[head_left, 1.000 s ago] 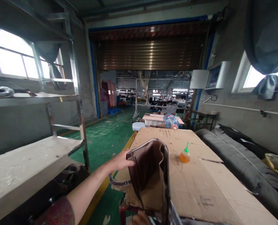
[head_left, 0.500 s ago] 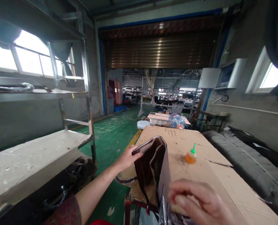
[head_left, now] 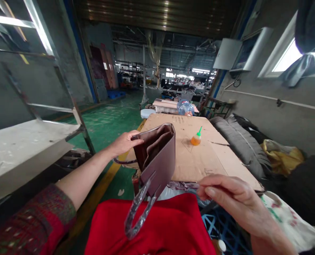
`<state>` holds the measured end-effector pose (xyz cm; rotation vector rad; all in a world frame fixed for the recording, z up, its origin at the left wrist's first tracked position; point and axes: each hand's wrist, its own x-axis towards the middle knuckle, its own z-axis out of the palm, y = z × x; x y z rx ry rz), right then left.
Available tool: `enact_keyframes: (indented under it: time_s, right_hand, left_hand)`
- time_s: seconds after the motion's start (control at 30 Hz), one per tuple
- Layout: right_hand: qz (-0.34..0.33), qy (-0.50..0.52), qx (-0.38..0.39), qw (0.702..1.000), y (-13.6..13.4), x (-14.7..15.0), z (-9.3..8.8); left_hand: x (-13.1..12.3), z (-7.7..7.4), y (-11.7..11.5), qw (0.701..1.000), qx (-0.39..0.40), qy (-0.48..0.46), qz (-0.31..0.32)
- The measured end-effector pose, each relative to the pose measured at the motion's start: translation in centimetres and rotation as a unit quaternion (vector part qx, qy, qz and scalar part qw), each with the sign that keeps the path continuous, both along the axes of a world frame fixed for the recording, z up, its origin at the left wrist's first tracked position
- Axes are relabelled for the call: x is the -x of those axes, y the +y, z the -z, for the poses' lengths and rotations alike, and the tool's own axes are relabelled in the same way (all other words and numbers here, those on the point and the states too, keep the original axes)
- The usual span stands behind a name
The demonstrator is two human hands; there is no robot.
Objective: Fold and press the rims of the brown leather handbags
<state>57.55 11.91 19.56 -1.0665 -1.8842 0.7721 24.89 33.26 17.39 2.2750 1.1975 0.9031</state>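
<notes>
A dark brown handbag (head_left: 161,161) stands tilted at the near end of the cardboard-covered table, its top gaping and a divider showing inside. My left hand (head_left: 125,144) grips its rim at the far left corner, thumb over the edge. One handle (head_left: 138,212), wrapped in clear plastic, hangs toward my red clothing; the other handle (head_left: 124,161) sticks out on the left. To the right of the bag, apart from it, my right hand (head_left: 230,198) hovers with thumb and fingers pinched together. Whether anything small is between those fingertips is hidden.
On the cardboard (head_left: 192,164) stands a small bottle of orange liquid (head_left: 196,139) with a green nozzle. A large water bottle (head_left: 185,107) lies beyond. Blue crate (head_left: 226,226) and white bag (head_left: 292,219) are low right; grey rolls (head_left: 239,141) line the right; a shelf (head_left: 27,145) stands left.
The bag has turned and tilted, its near handle now hanging toward me. My right hand has moved away from the bag to the right. The view has tipped down.
</notes>
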Motion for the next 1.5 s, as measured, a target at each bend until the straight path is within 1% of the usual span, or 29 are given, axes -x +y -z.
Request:
enact_keyframes:
  time_s: [0.07, 0.13, 0.23, 0.3, 0.37, 0.47, 0.53, 0.6, 0.73, 0.8, 0.93, 1.1, 1.2, 1.37, 1.5]
  right_hand:
    - [0.003, -0.037, 0.001, 0.999, -0.9, 0.0, 0.1]
    - [0.01, -0.068, -0.019, 0.997, -1.6, 0.1, -0.2]
    - [0.015, -0.093, -0.069, 0.993, -2.0, 0.6, -1.2]
    - [0.017, -0.095, -0.075, 0.992, -1.9, 1.2, -2.1]
    - [0.023, -0.086, -0.063, 0.994, -1.2, 1.8, -3.0]
    - [0.033, -0.078, -0.065, 0.994, 1.1, 3.0, -4.0]
    - [0.044, -0.082, -0.095, 0.991, 3.4, 3.9, -4.5]
    - [0.054, -0.086, -0.144, 0.984, 5.9, 5.0, -4.9]
    - [0.083, -0.146, -0.253, 0.953, 10.1, 6.9, -4.8]
    - [0.099, -0.184, -0.281, 0.937, 11.7, 7.5, -4.5]
    - [0.121, -0.249, -0.28, 0.919, 14.4, 7.7, -3.7]
    - [0.13, -0.301, -0.247, 0.912, 16.8, 7.6, -3.1]
    - [0.131, -0.316, -0.233, 0.91, 17.4, 7.9, -3.0]
    - [0.127, -0.365, -0.212, 0.898, 17.7, 8.2, -3.4]
    - [0.132, -0.404, -0.201, 0.883, 17.8, 8.1, -3.8]
  left_hand:
    - [-0.7, -0.1, -0.7, 1.0, -0.009, -0.014, 0.02]
    - [-1.3, -0.1, -1.3, 0.999, -0.006, -0.033, 0.04]
    - [-1.4, -0.1, -1.8, 0.996, 0.013, -0.059, 0.061]
    - [-1.2, -0.1, -1.9, 0.993, 0.032, -0.076, 0.078]
    - [-1.0, -0.1, -1.9, 0.99, 0.05, -0.097, 0.093]
    - [-1.0, 0.1, -2.0, 0.986, 0.054, -0.123, 0.102]
    - [-1.1, 0.3, -2.3, 0.986, 0.045, -0.127, 0.099]
    - [-1.4, 0.4, -2.6, 0.987, 0.04, -0.125, 0.09]
    - [-1.8, 0.2, -3.1, 0.99, 0.04, -0.107, 0.083]
    - [-1.9, 0.2, -3.1, 0.99, 0.042, -0.103, 0.082]
    - [-1.9, 0.4, -2.7, 0.989, 0.053, -0.123, 0.066]
    - [-1.7, 0.8, -2.2, 0.986, 0.053, -0.14, 0.079]
    - [-1.8, 0.9, -2.1, 0.987, 0.041, -0.132, 0.077]
    - [-2.1, 1.2, -1.8, 0.99, 0.006, -0.138, 0.035]
    - [-2.1, 1.3, -1.5, 0.985, 0.021, -0.164, 0.048]
